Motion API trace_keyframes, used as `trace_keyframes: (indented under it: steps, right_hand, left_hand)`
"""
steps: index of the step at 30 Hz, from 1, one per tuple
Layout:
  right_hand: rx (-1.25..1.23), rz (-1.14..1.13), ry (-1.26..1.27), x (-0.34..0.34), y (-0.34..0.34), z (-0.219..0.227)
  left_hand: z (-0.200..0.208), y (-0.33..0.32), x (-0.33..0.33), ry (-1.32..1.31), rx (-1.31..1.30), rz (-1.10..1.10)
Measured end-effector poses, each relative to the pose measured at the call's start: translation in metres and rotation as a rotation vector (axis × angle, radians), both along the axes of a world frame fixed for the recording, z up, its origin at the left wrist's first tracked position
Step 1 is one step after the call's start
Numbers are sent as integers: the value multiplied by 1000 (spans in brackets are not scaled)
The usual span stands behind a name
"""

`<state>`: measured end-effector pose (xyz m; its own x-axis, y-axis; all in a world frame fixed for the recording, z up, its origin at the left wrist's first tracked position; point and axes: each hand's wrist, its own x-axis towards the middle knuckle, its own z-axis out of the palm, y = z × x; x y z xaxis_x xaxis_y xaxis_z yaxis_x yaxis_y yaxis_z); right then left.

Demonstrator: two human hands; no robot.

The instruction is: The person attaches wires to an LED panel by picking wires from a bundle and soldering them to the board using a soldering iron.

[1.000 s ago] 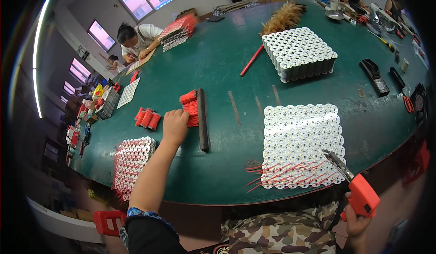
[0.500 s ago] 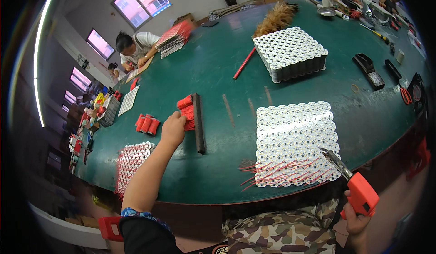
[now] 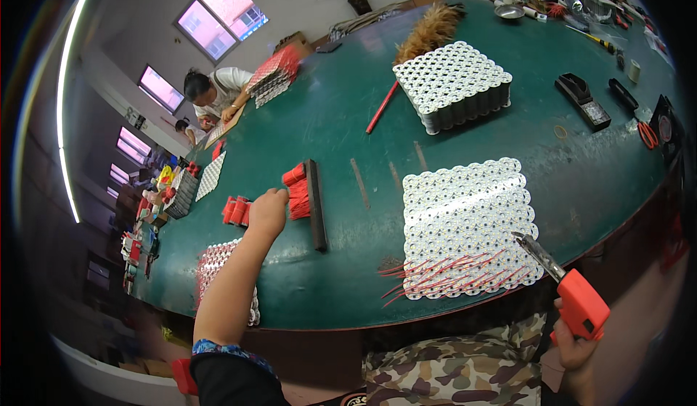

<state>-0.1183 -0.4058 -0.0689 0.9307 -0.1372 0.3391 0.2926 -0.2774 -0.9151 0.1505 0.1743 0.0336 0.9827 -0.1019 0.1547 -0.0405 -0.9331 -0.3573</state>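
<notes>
My right hand (image 3: 577,344) grips a red pistol-shaped soldering gun (image 3: 583,304) at the table's front right. Its metal tip lies over the right edge of a white sheet of round LED modules (image 3: 468,224). Several thin red wires (image 3: 450,274) run across the sheet's near rows and stick out past its left edge. My left hand (image 3: 268,211) is closed, fingers pinched, beside a pile of short red wires (image 3: 299,199). Whatever it pinches is too small to make out. A dark bar (image 3: 316,206) stands along the pile's right side.
Red wire bundles (image 3: 237,211) lie left of my left hand, and a wired sheet (image 3: 215,261) is under my forearm. A stack of module sheets (image 3: 454,87) and a feather duster (image 3: 430,32) are farther back. Another person (image 3: 218,90) works at the far left.
My left hand has drawn slightly left and nearer, off the red wire pile. The view has shifted a little; the soldering gun stays in my right hand at the sheet's right edge.
</notes>
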Motion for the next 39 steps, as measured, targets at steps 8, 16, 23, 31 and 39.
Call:
trace_keyframes:
  steps: [8, 16, 23, 31, 39]
  right_hand:
    - [-35, 28, 85, -4, -10, -4]
    - [41, -20, 3, -5, -3, 4]
    - [-138, -8, -12, -2, -11, 22]
    - [18, -55, 123, -4, -13, 16]
    - [-12, -50, 77, -15, -26, -1]
  left_hand:
    - [36, -25, -14, -128, 188, -128]
    - [15, -125, -2, 144, 480, -316]
    - [19, -143, 6, 236, 456, -310]
    - [0, -244, -35, -135, -79, -741]
    - [-16, -264, -53, 59, 94, -811]
